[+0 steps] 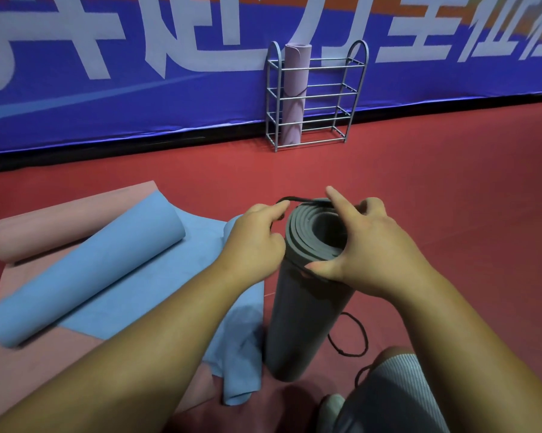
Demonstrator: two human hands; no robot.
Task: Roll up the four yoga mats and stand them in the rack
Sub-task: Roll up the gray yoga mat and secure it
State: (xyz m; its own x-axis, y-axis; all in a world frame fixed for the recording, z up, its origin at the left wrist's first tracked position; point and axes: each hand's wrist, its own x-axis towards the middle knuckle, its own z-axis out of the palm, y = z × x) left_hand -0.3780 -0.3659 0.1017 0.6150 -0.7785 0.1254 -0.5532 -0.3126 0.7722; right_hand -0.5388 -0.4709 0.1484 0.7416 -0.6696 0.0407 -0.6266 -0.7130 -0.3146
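Centre of the frame: the grey mat stands on end on the red floor, rolled tight, spiral end facing up. The right hand clamps the top rim, thumb curled against the near edge, index finger pointing straight out. The left hand pinches a black cord that loops over the roll's far rim; more cord trails on the floor at lower right.

This foam looks thick and springy, light to lift but eager to unwind, so the hold belongs around the outer wrap near the top, keeping the loose edge trapped.

At left, the blue mat lies half rolled over the pink mat. Upper centre, the rack already holds one purple mat upright.
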